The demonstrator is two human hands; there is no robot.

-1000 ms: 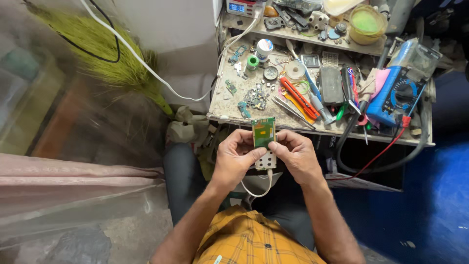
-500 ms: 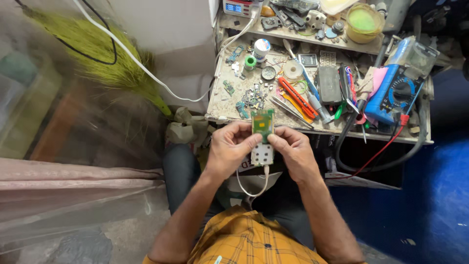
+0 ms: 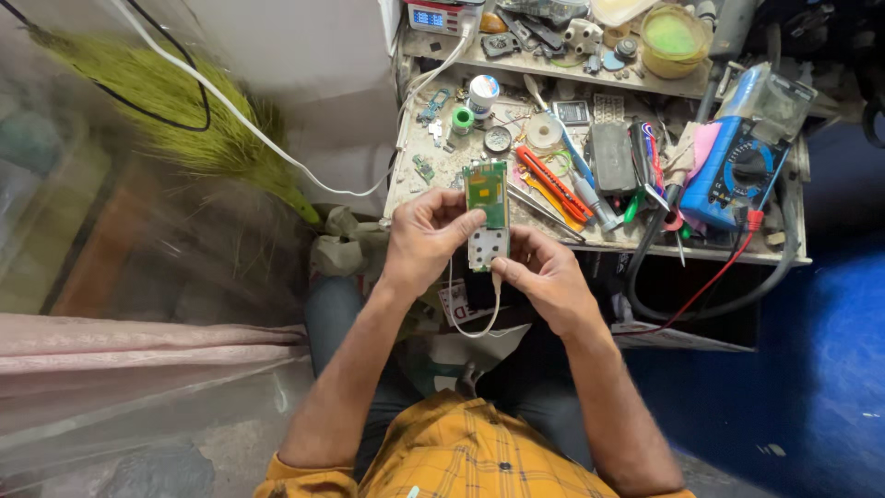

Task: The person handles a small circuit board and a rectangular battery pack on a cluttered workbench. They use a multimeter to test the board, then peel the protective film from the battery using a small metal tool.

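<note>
A small phone circuit board, green at its top and with a white keypad below, is held upright over the near edge of the workbench. My left hand grips its left side. My right hand holds its lower right corner. A thin white cable hangs in a loop from the bottom of the board down towards my lap.
The workbench carries a blue multimeter with red and black leads, an orange cutter knife, screwdrivers, tape rolls, a solder spool and several small parts. A yellow-green broom lies at left. Blue floor is at right.
Both hands and the board sit a little higher in view, nearer the bench edge. The grip looks the same.
</note>
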